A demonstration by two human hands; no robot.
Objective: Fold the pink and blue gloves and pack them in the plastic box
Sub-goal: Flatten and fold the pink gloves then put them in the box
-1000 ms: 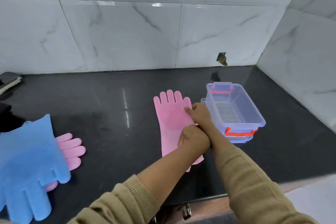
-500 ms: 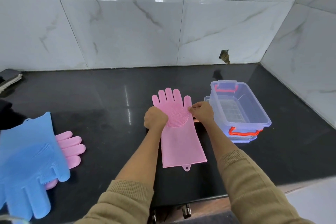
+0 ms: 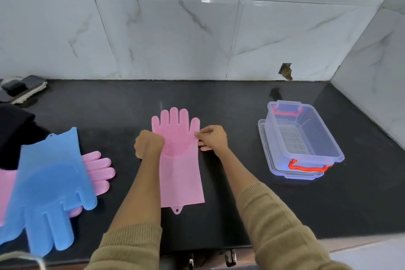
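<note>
My left hand [image 3: 149, 146] grips the left edge of the flat pink glove [image 3: 178, 160] in the middle of the counter [image 3: 241, 193], and my right hand [image 3: 213, 138] pinches its right edge. I should lift both edges together so the fold stays even. From left to right I count one blue glove [image 3: 50, 188] lying on one more pink glove [image 3: 98, 171], then my glove, then one plastic box [image 3: 302, 140] well to the right.

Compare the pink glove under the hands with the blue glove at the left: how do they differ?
The pink glove lies alone, flat, fingers toward the wall; the blue glove points its fingers toward the person and lies over another pink glove. The left hand and right hand pinch the first; nothing touches the blue. Both show a bristled palm.
</note>
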